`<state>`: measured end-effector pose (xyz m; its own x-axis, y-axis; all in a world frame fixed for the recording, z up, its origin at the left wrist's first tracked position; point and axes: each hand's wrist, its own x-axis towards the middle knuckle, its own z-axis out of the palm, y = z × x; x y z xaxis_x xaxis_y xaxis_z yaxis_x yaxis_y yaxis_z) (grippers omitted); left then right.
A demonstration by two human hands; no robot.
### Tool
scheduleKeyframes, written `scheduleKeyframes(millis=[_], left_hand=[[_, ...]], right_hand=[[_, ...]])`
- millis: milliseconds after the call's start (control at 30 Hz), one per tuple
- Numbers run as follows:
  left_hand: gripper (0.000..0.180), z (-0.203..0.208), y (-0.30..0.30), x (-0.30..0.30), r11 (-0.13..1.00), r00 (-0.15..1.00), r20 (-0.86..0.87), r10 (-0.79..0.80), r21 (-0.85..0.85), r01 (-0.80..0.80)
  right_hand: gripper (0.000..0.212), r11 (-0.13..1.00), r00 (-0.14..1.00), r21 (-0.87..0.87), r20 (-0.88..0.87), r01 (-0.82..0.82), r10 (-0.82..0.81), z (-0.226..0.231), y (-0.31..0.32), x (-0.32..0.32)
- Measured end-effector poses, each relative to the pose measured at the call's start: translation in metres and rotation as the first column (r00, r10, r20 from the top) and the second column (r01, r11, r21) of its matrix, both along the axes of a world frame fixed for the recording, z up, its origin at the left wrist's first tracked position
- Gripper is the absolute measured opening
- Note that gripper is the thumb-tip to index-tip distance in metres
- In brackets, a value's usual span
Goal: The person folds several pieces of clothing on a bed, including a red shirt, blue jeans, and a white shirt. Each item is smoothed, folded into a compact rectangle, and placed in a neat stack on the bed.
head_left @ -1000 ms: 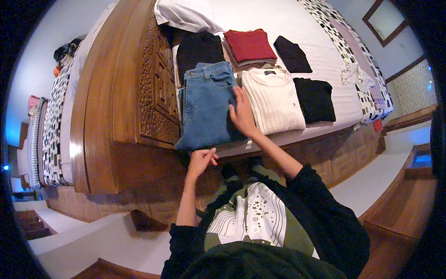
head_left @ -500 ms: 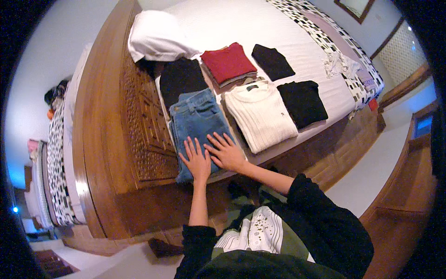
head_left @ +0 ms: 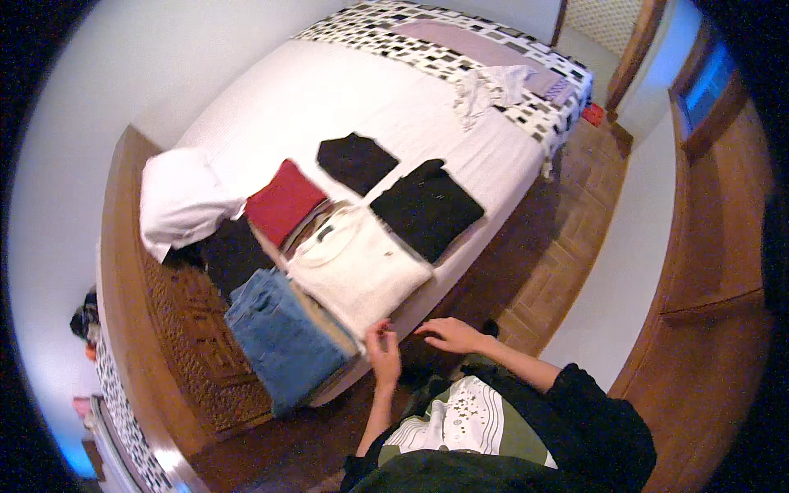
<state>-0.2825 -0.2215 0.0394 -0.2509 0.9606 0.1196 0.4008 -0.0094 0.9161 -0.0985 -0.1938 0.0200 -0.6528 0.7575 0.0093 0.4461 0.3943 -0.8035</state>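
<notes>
Folded blue jeans (head_left: 288, 337) lie on the bed's near left corner, with a tan folded garment edge showing under them. Beside them rests a folded white knit sweater (head_left: 362, 259). My left hand (head_left: 383, 355) is just off the sweater's near corner, its fingers loosely curled and nothing visible in them. To its right, my right hand (head_left: 452, 335) hovers past the bed edge, fingers stretched toward the left hand and holding nothing. Behind the sweater sit a red folded garment (head_left: 285, 201) on a stack, and two black folded garments (head_left: 355, 163) (head_left: 427, 209).
A carved wooden headboard (head_left: 131, 287) runs along the left. A white pillow (head_left: 185, 197) leans there, with dark folded clothing (head_left: 237, 253) next to it. A crumpled light cloth (head_left: 493, 89) lies near a black-and-white patterned cover (head_left: 362, 29). Wooden floor (head_left: 567, 238) lies right of the bed.
Both hands have lifted off the jeans and moved right, to the sweater's near corner and the bed edge. The view has turned rightward; the garments appear to stay in place.
</notes>
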Motion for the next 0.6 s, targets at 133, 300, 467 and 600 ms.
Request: scheduleKeyframes(millis=[133, 300, 467, 600], left_hand=[[0.03, -0.02, 0.021, 0.104, 0.59, 0.601, -0.04, -0.798, -0.256, 0.766], [0.04, -0.058, 0.067, 0.218, -0.023, -0.029, -0.003, -1.0, -0.54, 0.841], [0.037, -0.061, 0.149, 0.291, 0.004, 0.012, 0.017, -1.0, -0.427, 0.904], [0.032, -0.044, 0.225, 0.322, 0.107, 0.158, 0.15, -0.976, -0.301, 0.948]], right_hand=[[0.03, 0.938, 0.96, -0.208, 0.061, 0.279, -0.272, -0.011, 0.006, 0.126], [0.027, 0.802, 0.869, -0.346, 0.1, 0.487, -0.484, -0.024, 0.025, 0.245], [0.026, 0.701, 0.773, -0.48, -0.07, 0.528, -0.631, -0.014, 0.059, 0.305], [0.027, 0.728, 0.77, -0.483, -0.156, 0.487, -0.619, -0.027, 0.108, 0.332]])
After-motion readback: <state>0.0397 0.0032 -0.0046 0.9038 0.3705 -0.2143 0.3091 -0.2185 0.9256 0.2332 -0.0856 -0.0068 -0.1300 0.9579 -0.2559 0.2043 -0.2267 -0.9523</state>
